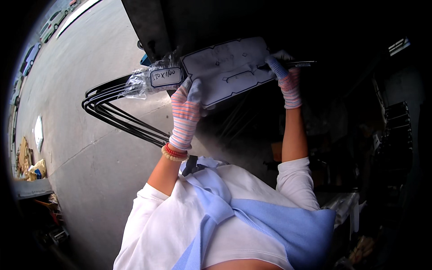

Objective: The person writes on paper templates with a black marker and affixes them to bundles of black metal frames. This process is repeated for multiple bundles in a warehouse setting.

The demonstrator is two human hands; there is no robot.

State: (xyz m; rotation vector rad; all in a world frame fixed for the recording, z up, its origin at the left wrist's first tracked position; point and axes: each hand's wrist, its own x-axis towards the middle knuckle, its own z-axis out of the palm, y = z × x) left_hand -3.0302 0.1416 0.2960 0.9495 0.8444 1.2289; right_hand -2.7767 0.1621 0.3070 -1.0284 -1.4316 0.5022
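Note:
A white wrapping sheet (229,72) with a dark blue printed border lies along a bundle of bent black rods (105,99), which look like metal. My left hand (185,112), in a striped knit glove, grips the sheet's lower left edge with thumb and fingers. At the sheet's right end my right hand (288,83), gloved alike, is closed on it, with its fingertips partly in shadow. Left of the sheet, clear plastic film (138,85) is bunched round the rods. A small white label (166,77) with handwriting sits over that film.
A dark upright panel (146,27) stands just beyond the rods. Grey concrete floor (85,117) stretches left towards parked cars (53,24). A yellowish bag (38,170) lies at the far left. Dark stacked items (396,135) and crumpled plastic (342,204) are on the shadowed right.

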